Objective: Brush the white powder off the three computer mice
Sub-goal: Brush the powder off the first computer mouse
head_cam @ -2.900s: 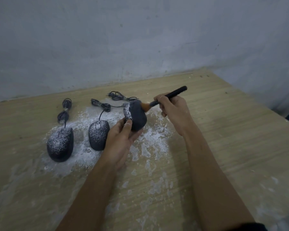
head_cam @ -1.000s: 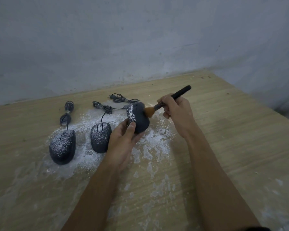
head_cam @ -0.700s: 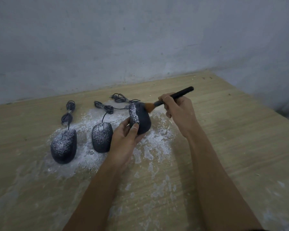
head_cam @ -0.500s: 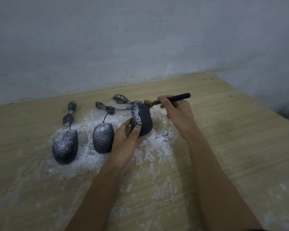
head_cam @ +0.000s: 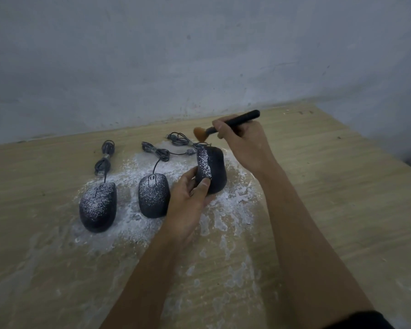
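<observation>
Three dark wired mice are on a wooden table. My left hand [head_cam: 188, 200] holds the right mouse [head_cam: 215, 170] tilted on its side above the table; a strip of white powder runs along its left edge, and the rest of its top is dark. My right hand [head_cam: 242, 141] grips a black-handled brush [head_cam: 233, 121] whose orange bristles hover just above the mouse's far end, apart from it. The middle mouse [head_cam: 153, 195] and the left mouse [head_cam: 98, 206] lie flat, both speckled with white powder.
White powder [head_cam: 233, 205] is spread over the table around and in front of the mice. Coiled cables [head_cam: 105, 157] lie behind them. A grey wall runs along the table's far edge, and the table's right edge slants off at the right.
The brush has lifted from the right side of the held mouse to just above its far end. My left hand has turned the mouse a little more upright. The view has shifted slightly.
</observation>
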Available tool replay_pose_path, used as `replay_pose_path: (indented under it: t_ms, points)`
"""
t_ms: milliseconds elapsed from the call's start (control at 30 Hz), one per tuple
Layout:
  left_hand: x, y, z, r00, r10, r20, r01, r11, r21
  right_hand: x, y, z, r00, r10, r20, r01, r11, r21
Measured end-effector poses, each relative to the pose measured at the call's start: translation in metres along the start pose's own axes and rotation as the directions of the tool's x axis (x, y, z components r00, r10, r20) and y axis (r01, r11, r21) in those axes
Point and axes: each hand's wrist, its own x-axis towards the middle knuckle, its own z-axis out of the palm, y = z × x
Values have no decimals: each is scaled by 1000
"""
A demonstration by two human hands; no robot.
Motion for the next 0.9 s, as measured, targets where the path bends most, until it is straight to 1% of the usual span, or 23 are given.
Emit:
replay_pose_path:
  t_ms: [67,133,200,267,300,400,433,500,533,567,633,700,733,800,833,867,900]
  points:
    - [1,-1,-2,1000,-1,2,1,1000,5,3,3,2,997,20,-70,-19,1000,18]
    - [1,-2,-2,1000,1,8,-1,1000,14,4,6,0,996,15,-92,-17,1000,-16]
    - [2,-3,-1,1000,5,9,-5,1000,13,3,5,1,1000,-10,-23,9,998,-55]
    - [1,-4,-1,1000,9,9,-9,1000,0,1,2,5,999,-31,39,33,998,-48]
    - [1,-4,0,1000,11,9,-11,1000,-2,2,1,6,999,-31,25,32,999,-25]
    - [1,-3,-1,1000,7,13,-7,1000,3,5,2,0,995,2,-97,-3,1000,-10]
    - [1,-3,-1,1000,7,16,-7,1000,7,6,3,-2,996,12,-92,-14,1000,-25]
    - [1,-2,0,1000,9,19,-9,1000,10,4,4,-2,1000,10,-3,-10,999,-42]
    - [1,-2,0,1000,8,19,-8,1000,11,2,3,-1,999,2,32,-1,1000,-28]
    - [1,-2,0,1000,4,19,-5,1000,13,1,2,1,999,-2,38,2,1000,-5]
    - [1,-1,-1,1000,-6,21,5,1000,12,2,2,2,999,18,-29,-16,999,44]
    - [0,0,-1,1000,-9,25,9,1000,10,6,1,-1,995,32,-93,-28,998,47]
    - [0,1,-1,1000,-6,26,6,1000,14,7,1,-3,997,25,-75,-23,999,26]
    - [-1,1,0,1000,-2,29,2,1000,22,4,0,-1,999,0,34,1,1000,-19]
    - [-2,1,0,1000,-2,27,1,1000,23,2,-2,1,997,-14,81,15,1000,-13]
    - [-2,1,0,1000,-2,26,1,1000,23,1,-3,3,995,-23,95,22,1000,7]
    - [-2,2,0,1000,-3,23,2,1000,24,2,-4,4,997,-26,74,24,999,29]
